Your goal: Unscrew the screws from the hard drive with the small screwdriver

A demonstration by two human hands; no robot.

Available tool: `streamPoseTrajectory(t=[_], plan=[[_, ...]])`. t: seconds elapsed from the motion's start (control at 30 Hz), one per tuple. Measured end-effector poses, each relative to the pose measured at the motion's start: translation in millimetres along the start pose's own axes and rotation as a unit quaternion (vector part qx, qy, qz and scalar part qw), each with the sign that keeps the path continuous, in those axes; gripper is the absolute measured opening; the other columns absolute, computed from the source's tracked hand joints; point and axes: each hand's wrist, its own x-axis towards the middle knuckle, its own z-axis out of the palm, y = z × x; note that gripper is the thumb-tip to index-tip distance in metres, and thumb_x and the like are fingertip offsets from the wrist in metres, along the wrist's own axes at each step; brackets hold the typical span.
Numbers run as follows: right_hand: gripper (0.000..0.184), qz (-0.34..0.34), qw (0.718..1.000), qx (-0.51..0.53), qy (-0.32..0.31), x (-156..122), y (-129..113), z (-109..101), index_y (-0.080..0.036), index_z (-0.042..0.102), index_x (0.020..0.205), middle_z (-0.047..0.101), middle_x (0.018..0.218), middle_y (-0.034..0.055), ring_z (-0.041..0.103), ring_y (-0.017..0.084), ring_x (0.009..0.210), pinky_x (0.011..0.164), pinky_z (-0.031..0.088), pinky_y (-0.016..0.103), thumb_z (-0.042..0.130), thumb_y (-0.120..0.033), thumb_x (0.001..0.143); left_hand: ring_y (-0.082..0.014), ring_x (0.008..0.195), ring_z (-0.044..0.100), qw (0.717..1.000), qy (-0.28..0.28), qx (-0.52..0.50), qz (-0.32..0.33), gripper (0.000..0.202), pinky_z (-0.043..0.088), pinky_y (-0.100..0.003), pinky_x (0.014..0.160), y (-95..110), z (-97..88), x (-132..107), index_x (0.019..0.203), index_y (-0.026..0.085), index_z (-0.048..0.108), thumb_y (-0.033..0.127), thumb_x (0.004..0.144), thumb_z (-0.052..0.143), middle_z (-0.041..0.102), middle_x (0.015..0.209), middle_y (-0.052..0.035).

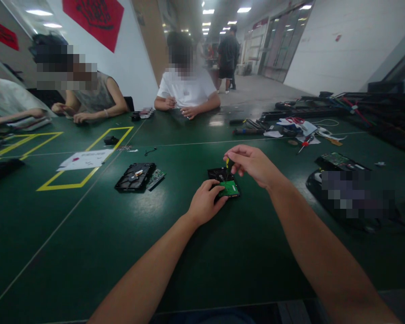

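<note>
Green circuit board (230, 189) sits on a black hard drive (219, 174), on the dark table (87, 234) directly before the person. The left hand (205, 202) curls over the drive's near edge, pinning it flat. The right hand (251, 163) pinches a small yellow-handled screwdriver (227, 163), tip down on the drive. Judgement: the board looks still seated, so the unscrewing seems unfinished. Off to the left, a second hard drive (135, 176) has a detached board (155, 178) beside it. No tray or box shows near the hands.
</note>
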Motion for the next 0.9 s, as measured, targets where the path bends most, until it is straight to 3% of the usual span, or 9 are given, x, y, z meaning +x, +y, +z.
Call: streamPoseTrajectory(t=[0.13, 0.33, 0.43, 0.7, 0.9], plan=[[0.015, -0.009, 1.000, 0.003, 0.003, 1.9, 2.6, -1.0, -0.020, 0.076, 0.102, 0.076, 0.110, 0.0075, 0.063, 0.007, 0.055, 0.039, 0.042, 0.017, 0.066, -0.031, 0.100, -0.0321, 0.129, 0.060, 1.000, 0.001, 0.000, -0.001, 0.033, 0.056, -0.054, 0.109, -0.2, 0.7, -0.5, 0.129, 0.023, 0.069, 0.038, 0.100, 0.069, 0.062, 0.134, -0.0136], [0.015, -0.016, 0.999, -0.042, 0.021, -1.1, -0.7, 0.8, -0.018, 0.070, 0.093, 0.069, 0.082, 0.0021, 0.061, 0.009, 0.055, 0.042, 0.044, 0.018, 0.078, -0.031, 0.092, -0.0321, 0.129, 0.060, 1.000, 0.002, 0.003, -0.002, 0.033, 0.057, -0.054, 0.108, 0.4, 0.2, 0.2, 0.129, 0.024, 0.069, 0.038, 0.099, 0.070, 0.062, 0.134, -0.0130], [0.020, -0.011, 0.999, -0.048, 0.020, -2.4, -1.6, 2.1, -0.019, 0.067, 0.092, 0.068, 0.079, 0.0007, 0.060, 0.009, 0.054, 0.042, 0.043, 0.019, 0.079, -0.034, 0.091, -0.0320, 0.129, 0.060, 1.000, -0.002, 0.005, 0.002, 0.032, 0.057, -0.053, 0.108, 0.5, 0.6, 0.5, 0.129, 0.024, 0.069, 0.039, 0.100, 0.068, 0.061, 0.134, -0.0133], [0.017, -0.015, 1.000, -0.023, 0.007, 2.4, 2.8, -3.9, -0.020, 0.076, 0.106, 0.074, 0.100, 0.0052, 0.064, 0.009, 0.061, 0.047, 0.046, 0.019, 0.068, -0.031, 0.096, -0.0325, 0.129, 0.059, 1.000, -0.012, 0.022, -0.010, 0.038, 0.056, -0.053, 0.108, -0.6, 3.9, -0.8, 0.131, 0.024, 0.067, 0.034, 0.095, 0.074, 0.060, 0.136, -0.0126], [0.022, -0.015, 0.998, -0.066, 0.001, 1.1, 1.6, -3.8, -0.019, 0.078, 0.111, 0.067, 0.075, 0.0019, 0.060, 0.011, 0.060, 0.048, 0.043, 0.019, 0.064, -0.030, 0.098, -0.0316, 0.128, 0.058, 0.999, -0.026, 0.039, -0.003, 0.036, 0.055, -0.051, 0.109, 0.8, 1.4, 1.1, 0.131, 0.024, 0.066, 0.032, 0.096, 0.072, 0.059, 0.136, -0.0120]])
